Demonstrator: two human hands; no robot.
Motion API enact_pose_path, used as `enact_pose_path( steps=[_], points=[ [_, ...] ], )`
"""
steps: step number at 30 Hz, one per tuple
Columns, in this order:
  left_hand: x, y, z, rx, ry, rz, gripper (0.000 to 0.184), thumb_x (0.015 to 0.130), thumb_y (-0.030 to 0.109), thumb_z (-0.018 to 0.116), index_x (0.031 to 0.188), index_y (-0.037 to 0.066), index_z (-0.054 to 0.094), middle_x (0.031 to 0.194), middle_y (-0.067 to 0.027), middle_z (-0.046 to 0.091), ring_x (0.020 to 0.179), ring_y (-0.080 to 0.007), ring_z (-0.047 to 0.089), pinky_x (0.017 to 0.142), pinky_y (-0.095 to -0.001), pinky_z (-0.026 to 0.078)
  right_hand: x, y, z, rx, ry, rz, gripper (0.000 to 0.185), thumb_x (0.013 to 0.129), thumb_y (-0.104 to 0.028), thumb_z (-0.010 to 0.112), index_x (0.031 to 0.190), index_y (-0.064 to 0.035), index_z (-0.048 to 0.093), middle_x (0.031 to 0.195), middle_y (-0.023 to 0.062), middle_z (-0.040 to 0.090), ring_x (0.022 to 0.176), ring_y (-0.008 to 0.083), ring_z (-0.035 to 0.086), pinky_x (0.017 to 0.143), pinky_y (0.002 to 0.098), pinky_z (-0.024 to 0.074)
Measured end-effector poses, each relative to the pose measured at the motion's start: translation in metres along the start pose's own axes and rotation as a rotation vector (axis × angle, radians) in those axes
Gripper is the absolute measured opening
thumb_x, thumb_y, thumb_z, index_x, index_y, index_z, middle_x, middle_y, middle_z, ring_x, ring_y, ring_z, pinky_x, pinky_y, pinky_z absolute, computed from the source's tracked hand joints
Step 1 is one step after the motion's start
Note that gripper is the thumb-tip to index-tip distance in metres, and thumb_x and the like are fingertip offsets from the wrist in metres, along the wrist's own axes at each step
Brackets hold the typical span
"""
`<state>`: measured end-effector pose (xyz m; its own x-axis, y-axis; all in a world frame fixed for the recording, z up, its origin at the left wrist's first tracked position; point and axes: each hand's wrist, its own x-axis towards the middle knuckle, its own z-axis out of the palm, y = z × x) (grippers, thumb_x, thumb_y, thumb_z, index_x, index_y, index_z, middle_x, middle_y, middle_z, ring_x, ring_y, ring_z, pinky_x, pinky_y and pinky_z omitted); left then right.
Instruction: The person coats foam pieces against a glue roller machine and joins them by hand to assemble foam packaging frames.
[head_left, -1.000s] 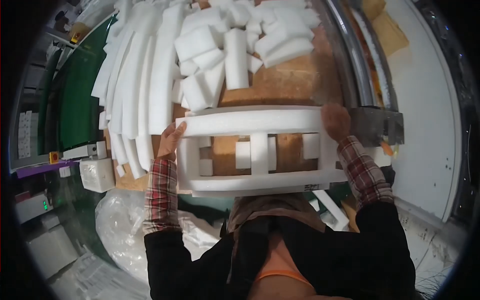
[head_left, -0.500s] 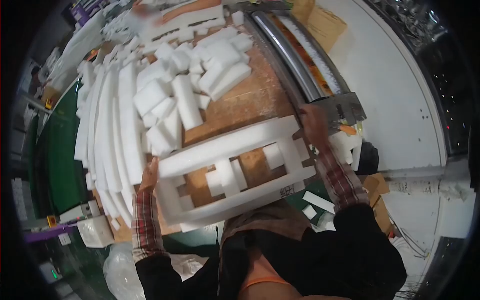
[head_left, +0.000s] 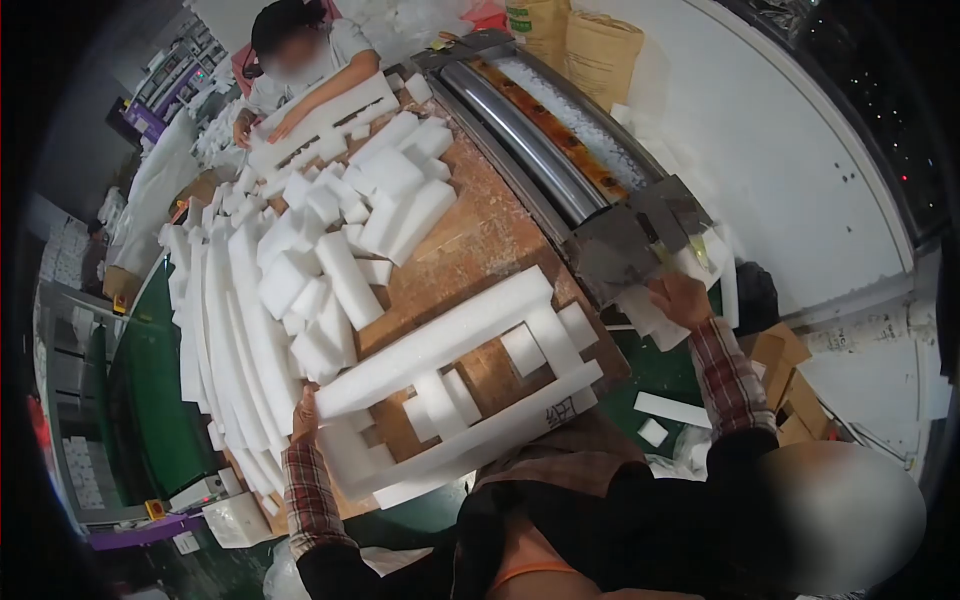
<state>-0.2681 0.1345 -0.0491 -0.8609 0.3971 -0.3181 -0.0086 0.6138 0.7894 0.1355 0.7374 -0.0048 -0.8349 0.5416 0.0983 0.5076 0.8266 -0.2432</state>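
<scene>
Right hand (head_left: 680, 300) farther from the foam frame (head_left: 437, 405), beside the roller machine (head_left: 535, 150).

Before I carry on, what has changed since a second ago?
The right hand let go of the right end of the foam frame and moved rightward, beside the near end of the roller machine. The view turned, bringing a co-worker into sight. The left hand stayed at the frame's left end; the loose foam pieces lie as before.

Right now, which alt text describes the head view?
The left hand touches a white foam frame on a brown table, while the right hand is near a roller machine. Beyond the frame are foam pieces and a co-worker.
</scene>
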Motion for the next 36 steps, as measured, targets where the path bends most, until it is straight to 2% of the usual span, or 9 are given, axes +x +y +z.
enact_pose_path(
  steps=[5,11,14,21,24,27,29,32,36],
  points=[
    [0.003,-0.016,-0.003,0.054,0.013,-0.062,0.062,0.092,0.057,0.031,0.110,0.003,0.056,0.112,-0.0141,0.056,0.103,-0.0243,0.050,0.091,-0.0339,0.038,-0.019,-0.012,-0.003,0.229,0.073,0.198,0.033,0.085,-0.039,0.053,0.092,-0.0067,0.057,0.076,0.0149,0.059,0.058,0.0362,0.054,0.055,0.0449,0.0421],
    [0.001,-0.008,0.002,0.032,0.078,-0.220,0.056,0.090,0.051,0.039,0.111,0.004,0.060,0.114,-0.0110,0.059,0.105,-0.0239,0.052,0.092,-0.0311,0.039,0.001,-0.022,0.029,-0.289,-0.049,0.339,0.025,0.089,-0.029,0.050,0.092,-0.0048,0.056,0.082,0.0130,0.059,0.068,0.0326,0.057,0.062,0.0436,0.0460],
    [-0.011,0.034,0.012,-0.008,0.117,-0.263,0.063,0.086,0.055,0.044,0.115,0.000,0.057,0.117,-0.0175,0.056,0.109,-0.0268,0.051,0.093,-0.0328,0.039,0.012,-0.047,0.010,-0.591,0.268,0.117,0.023,0.091,-0.024,0.048,0.096,-0.0025,0.055,0.087,0.0125,0.059,0.077,0.0311,0.057,0.068,0.0412,0.0462],
    [-0.015,0.036,0.006,-0.122,0.078,-0.319,0.084,0.078,0.065,0.051,0.121,-0.007,0.052,0.121,-0.0276,0.051,0.114,-0.0343,0.049,0.096,-0.0383,0.039,0.099,-0.169,0.030,0.276,0.306,-0.643,0.019,0.090,-0.020,0.047,0.096,-0.0045,0.057,0.083,0.0111,0.059,0.075,0.0272,0.054,0.071,0.0375,0.0447],
    [-0.012,0.030,0.006,-0.185,0.037,-0.359,0.093,0.074,0.071,0.052,0.122,-0.009,0.050,0.123,-0.0303,0.048,0.114,-0.0378,0.048,0.097,-0.0411,0.038,0.102,-0.204,0.055,0.211,-0.039,-0.355,0.023,0.089,-0.023,0.047,0.078,-0.0074,0.059,0.069,0.0069,0.057,0.065,0.0249,0.051,0.062,0.0378,0.0429],
    [0.002,0.029,0.001,-0.180,0.024,-0.445,0.079,0.080,0.064,0.050,0.125,-0.001,0.051,0.126,-0.0250,0.048,0.117,-0.0341,0.047,0.099,-0.0388,0.037,0.105,-0.184,0.099,0.175,0.110,-0.420,0.026,0.091,-0.024,0.044,0.074,-0.0078,0.057,0.070,0.0061,0.058,0.065,0.0227,0.052,0.060,0.0352,0.0434],
    [0.020,-0.018,-0.022,-0.775,-0.387,-0.496,0.062,0.087,0.055,0.045,0.129,0.009,0.050,0.129,-0.0178,0.049,0.119,-0.0291,0.047,0.101,-0.0366,0.036,0.106,-0.174,0.110,0.145,0.043,-0.364,0.024,0.091,-0.022,0.044,0.075,-0.0075,0.056,0.072,0.0065,0.057,0.067,0.0228,0.051,0.062,0.0355,0.0426],
    [-0.025,0.047,0.010,0.092,0.077,-0.206,0.063,0.088,0.056,0.043,0.128,0.007,0.050,0.129,-0.0171,0.049,0.116,-0.0273,0.049,0.100,-0.0361,0.036,0.106,-0.167,0.117,0.119,0.061,-0.328,0.021,0.091,-0.019,0.043,0.078,-0.0071,0.055,0.075,0.0071,0.056,0.069,0.0230,0.050,0.065,0.0359,0.0415],
    [-0.021,0.038,0.001,-0.099,0.161,-0.194,0.078,0.082,0.064,0.048,0.111,-0.008,0.057,0.109,-0.0239,0.058,0.101,-0.0291,0.055,0.091,-0.0358,0.041,0.103,-0.188,0.086,-0.176,0.045,-0.439,0.018,0.090,-0.017,0.043,0.080,-0.0060,0.054,0.077,0.0075,0.053,0.070,0.0239,0.047,0.066,0.0388,0.0387]
  ],
)
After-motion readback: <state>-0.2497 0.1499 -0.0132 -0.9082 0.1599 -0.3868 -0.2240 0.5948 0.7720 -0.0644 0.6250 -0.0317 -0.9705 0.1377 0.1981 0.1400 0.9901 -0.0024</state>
